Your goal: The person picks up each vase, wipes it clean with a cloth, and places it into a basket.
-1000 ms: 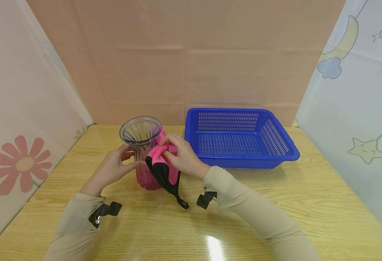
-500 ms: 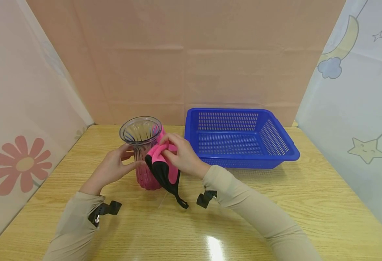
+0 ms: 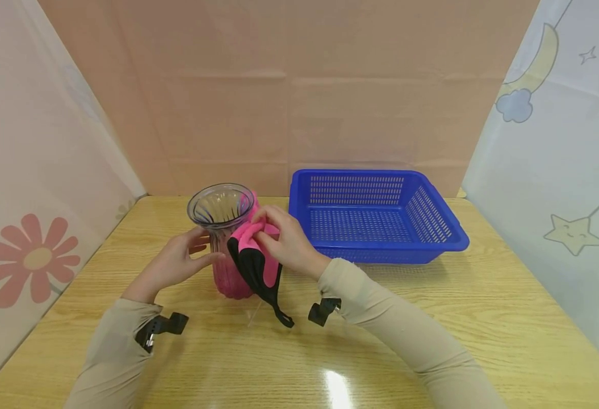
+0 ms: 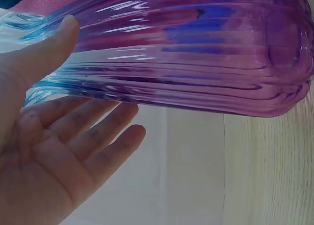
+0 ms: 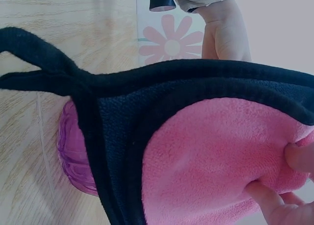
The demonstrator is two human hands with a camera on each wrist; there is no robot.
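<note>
Right now, a person has both hands busy at the tabletop (image 3: 381, 352). A tall glass vase (image 3: 230, 278) stands upright on it, see-through at the top and pink lower down, with a wide, wavy neck. The left hand (image 3: 174, 258) holds the vase just under its rim, thumb on the near side and fingers round the other side. The right hand (image 3: 289, 241) pinches a soft cloth (image 3: 253, 267) between thumb and fingers. The cloth is pink with black parts and black edges, and its little black loop (image 3: 285, 319) hangs down low. It sits at the right side of the vase, covering some of the glass. I can't tell how much of it touches. A blue basket (image 3: 376, 247) full of small slots rests to the right, near the vase. Both sleeves (image 3: 381, 309) are tan, and on the left wall is a big red flower (image 3: 37, 258).
</note>
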